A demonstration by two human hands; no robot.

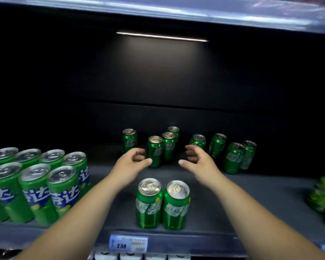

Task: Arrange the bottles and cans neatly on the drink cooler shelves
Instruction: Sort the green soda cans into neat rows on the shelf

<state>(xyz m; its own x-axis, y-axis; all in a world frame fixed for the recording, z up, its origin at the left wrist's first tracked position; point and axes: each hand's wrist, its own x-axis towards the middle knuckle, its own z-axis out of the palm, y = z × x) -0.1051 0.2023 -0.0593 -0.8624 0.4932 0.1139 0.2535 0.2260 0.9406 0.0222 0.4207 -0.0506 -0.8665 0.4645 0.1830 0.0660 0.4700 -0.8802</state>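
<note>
Reaching deep along the shelf (251, 196), I hold my left hand (132, 162) and right hand (197, 159) spread wide and empty, either side of the near loose can (155, 152), which stands behind the front pair (162, 203) by the price tag (129, 243). I judge it rigid, smooth and likely slippery, moderately heavy if full, so I'd wrap the mid-body, not the rim.

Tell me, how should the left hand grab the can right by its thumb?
Wrap the fingers round the middle of that can, coming from its left front, where the left hand hangs open. It stands upright, and another can crowds its right rear.
</note>
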